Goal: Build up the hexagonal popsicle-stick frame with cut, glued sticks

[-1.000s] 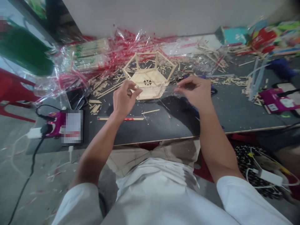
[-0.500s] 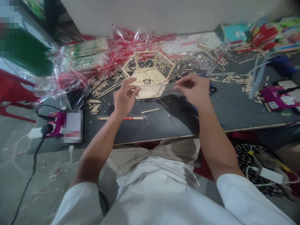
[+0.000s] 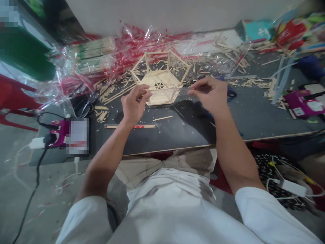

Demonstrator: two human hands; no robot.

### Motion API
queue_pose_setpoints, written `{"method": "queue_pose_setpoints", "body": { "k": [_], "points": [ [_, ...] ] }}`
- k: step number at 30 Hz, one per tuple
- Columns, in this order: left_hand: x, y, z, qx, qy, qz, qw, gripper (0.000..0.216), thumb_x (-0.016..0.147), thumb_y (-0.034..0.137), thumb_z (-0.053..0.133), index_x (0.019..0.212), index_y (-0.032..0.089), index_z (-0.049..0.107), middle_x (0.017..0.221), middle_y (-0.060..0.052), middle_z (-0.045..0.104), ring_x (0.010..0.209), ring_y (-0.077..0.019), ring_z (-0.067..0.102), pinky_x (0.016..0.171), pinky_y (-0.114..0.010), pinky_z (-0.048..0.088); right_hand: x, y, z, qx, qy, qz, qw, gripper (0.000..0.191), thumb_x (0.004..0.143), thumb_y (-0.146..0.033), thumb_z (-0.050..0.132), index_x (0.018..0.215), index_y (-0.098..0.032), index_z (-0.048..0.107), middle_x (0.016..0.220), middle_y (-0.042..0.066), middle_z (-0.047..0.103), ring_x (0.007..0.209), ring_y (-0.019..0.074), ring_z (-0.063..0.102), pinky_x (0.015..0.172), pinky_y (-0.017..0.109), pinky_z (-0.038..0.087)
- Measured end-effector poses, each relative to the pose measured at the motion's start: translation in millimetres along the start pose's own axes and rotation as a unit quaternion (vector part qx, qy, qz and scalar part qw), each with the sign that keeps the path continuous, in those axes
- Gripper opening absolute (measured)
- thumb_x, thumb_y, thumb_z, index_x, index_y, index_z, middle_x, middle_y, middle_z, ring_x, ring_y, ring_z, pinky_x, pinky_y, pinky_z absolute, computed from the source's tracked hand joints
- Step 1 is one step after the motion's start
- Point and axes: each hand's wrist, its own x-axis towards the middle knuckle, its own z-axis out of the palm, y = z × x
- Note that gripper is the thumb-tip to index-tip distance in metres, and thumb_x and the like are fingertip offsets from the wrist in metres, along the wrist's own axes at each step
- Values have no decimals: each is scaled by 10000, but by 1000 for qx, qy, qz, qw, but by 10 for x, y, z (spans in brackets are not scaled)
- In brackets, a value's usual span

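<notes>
My left hand (image 3: 132, 106) and my right hand (image 3: 212, 96) are raised above the dark table (image 3: 193, 132), both pinched. A thin clear rod or strip (image 3: 169, 91) spans between them; I cannot tell exactly what it is. Just behind it stands a hexagonal model of thin wooden sticks (image 3: 159, 83), with a slatted floor and an open frame. Neither hand touches the model.
Red-and-clear cellophane (image 3: 122, 51) and packs of sticks (image 3: 93, 56) are heaped at the back left. A wrapped stick (image 3: 130, 126) and a loose stick (image 3: 162, 118) lie near my left wrist. Purple power strips sit at the left (image 3: 59, 134) and right (image 3: 302, 103). Stick offcuts litter the table.
Both hands have lifted slightly and drawn nearer the model, still pinching the clear piece between them. The view has shifted a little.
</notes>
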Motion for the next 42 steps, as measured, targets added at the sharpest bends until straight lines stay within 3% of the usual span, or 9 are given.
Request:
{"method": "queue_pose_setpoints", "body": {
  "k": [12,21,31,36,42],
  "points": [
    [19,60,-18,-3,-14,-19,1000,159,918,299,740,1072,256,734,852,15,796,682,-103,734,662,-215,562,-4,-20,13,35,7,4,999,211,674,-346,925,787,-293,755,783,-30,750,748,214,718,747,428,606],
    [39,56,-18,-9,-14,-37,999,173,898,317,758,1063,265,742,833,28,792,652,-94,712,623,-203,545,4,-9,6,-10,-15,25,1000,276,736,-505,892,809,-294,730,817,-16,735,787,219,709,769,422,592],
    [51,36,-29,-2,-11,-24,1000,173,888,338,763,1044,275,725,817,22,782,642,-112,698,634,-234,547,5,-1,0,-1,-7,12,1000,205,749,-376,897,823,-274,735,828,1,742,775,206,698,765,422,592],
    [58,43,-29,-8,-13,-20,1000,164,886,318,752,1041,270,727,794,27,764,647,-108,690,624,-231,537,12,15,-9,-13,-29,38,999,226,769,-441,878,845,-295,723,875,4,732,894,248,721,843,446,608],
    [61,51,-25,1,-6,-18,1000,168,878,318,756,1031,256,725,774,36,752,647,-97,686,619,-216,524,15,-40,-8,-20,-20,27,999,254,752,-470,882,817,-287,717,844,-3,736,818,227,711,817,447,617]
  ]
}}
